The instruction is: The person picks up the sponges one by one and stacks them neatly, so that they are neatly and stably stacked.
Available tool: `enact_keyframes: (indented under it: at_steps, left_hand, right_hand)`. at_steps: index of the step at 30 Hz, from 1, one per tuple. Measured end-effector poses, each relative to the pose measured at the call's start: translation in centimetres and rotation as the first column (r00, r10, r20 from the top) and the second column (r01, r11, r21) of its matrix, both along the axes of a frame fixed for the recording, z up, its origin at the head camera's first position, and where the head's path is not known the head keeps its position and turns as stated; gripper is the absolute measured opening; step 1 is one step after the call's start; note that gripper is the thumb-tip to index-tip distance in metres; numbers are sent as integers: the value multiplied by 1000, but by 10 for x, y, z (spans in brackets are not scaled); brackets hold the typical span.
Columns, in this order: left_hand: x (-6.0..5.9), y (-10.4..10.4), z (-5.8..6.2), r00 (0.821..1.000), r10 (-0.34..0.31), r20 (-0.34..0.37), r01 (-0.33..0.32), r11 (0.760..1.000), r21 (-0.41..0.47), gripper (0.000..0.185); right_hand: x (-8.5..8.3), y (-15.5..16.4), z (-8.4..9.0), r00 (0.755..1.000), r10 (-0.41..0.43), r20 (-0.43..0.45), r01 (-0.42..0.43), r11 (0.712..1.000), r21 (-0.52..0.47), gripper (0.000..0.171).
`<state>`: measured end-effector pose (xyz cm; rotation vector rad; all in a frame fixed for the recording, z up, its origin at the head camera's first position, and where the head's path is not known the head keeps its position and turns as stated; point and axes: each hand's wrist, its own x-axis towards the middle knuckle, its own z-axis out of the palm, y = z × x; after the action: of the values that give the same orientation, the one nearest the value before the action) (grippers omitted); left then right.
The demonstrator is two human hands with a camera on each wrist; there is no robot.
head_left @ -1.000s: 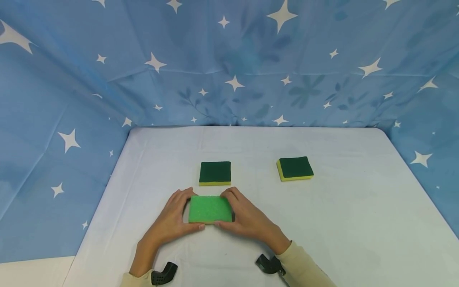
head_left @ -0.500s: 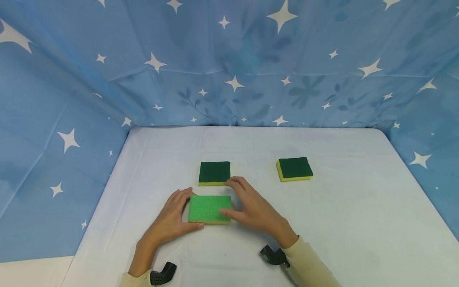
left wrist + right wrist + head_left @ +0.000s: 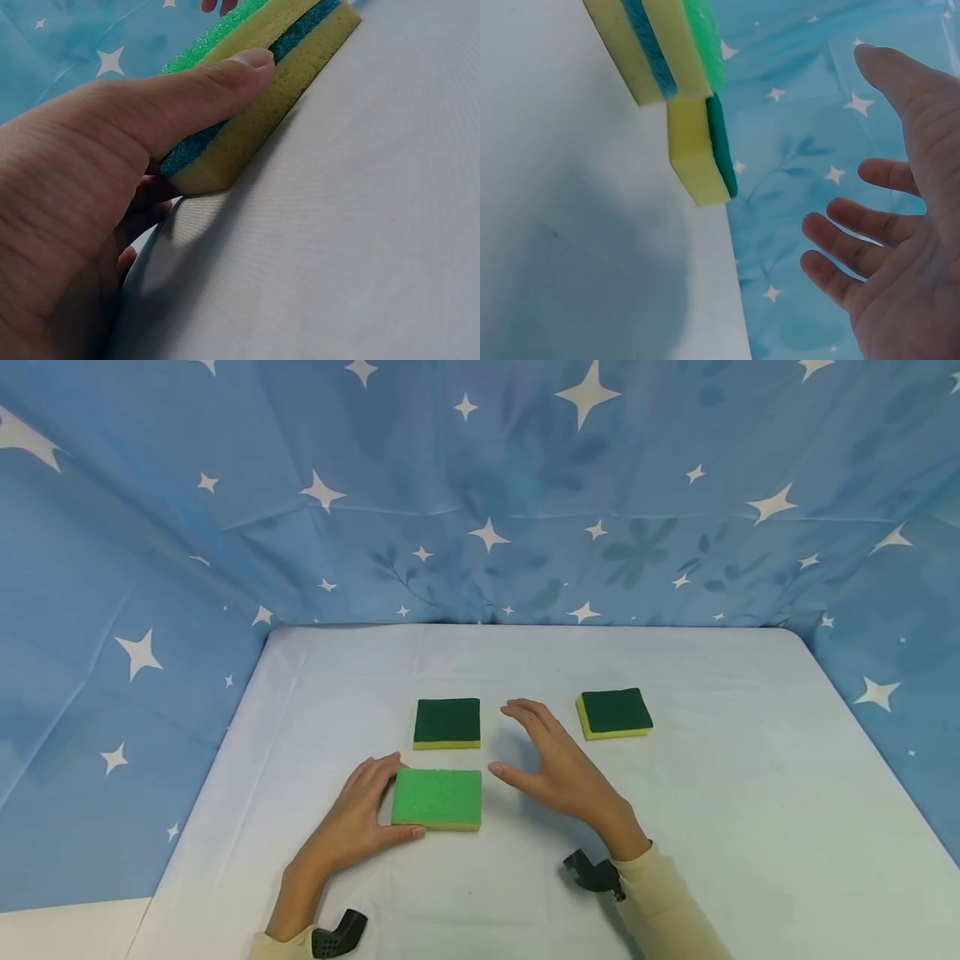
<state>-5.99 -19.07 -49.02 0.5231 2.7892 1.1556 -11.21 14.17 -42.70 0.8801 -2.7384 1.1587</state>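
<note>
A bright green sponge (image 3: 437,797) with yellow and blue layers (image 3: 285,67) lies flat on the white table (image 3: 675,827). My left hand (image 3: 375,806) holds its left end, thumb (image 3: 187,97) on the near side and fingers round the far corner. My right hand (image 3: 540,752) hovers open just right of the sponge, fingers spread (image 3: 900,247), touching nothing. A dark green, yellow-based sponge (image 3: 447,723) lies just behind the bright one, also seen in the right wrist view (image 3: 701,150). A second such sponge (image 3: 615,712) lies to the right of my right hand.
Blue cloth with white stars (image 3: 480,485) walls the table at the back and both sides. Black wrist mounts (image 3: 339,935) (image 3: 594,874) show at my cuffs. Bare tabletop stretches to the right and toward the back.
My right hand has let go of the bright green sponge's right end and moved up and right, opening out. The left hand and the sponge have stayed put.
</note>
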Motion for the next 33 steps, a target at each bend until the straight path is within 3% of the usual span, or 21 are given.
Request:
enact_keyframes:
  at_steps: [10, 21, 33]
  left_hand:
    - [1, 0, 1, 999, 11, 53, -11, 1000, 7, 92]
    - [2, 0, 2, 998, 10, 55, -11, 1000, 5, 91]
    - [3, 2, 6, 999, 14, 49, -13, 999, -29, 92]
  right_hand:
    - [-4, 15, 6, 999, -53, 10, 53, 999, -10, 78]
    - [-14, 40, 8, 994, -111, -22, 111, 994, -8, 79]
    - [-17, 59, 15, 985, -166, 45, 166, 986, 2, 91]
